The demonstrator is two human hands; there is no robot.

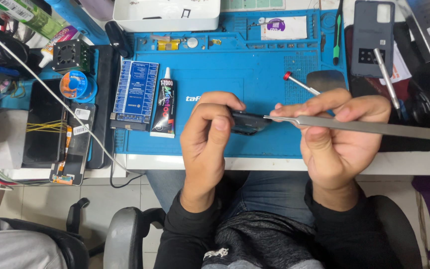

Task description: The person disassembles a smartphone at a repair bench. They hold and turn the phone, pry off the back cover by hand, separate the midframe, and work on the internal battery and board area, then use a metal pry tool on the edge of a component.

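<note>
The left hand (206, 130) pinched a small dark part (247, 122) just above the near edge of the blue mat (215, 74). The right hand (337, 132) squeezed metal tweezers (364, 125), whose tip touched the part. Too much pressure could perhaps make the tip slip and scratch it.

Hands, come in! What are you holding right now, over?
Left hand shut on small black part. Right hand shut on metal tweezers, tips at the part. Glue tube lies apart on blue mat, nothing blocking.
</note>
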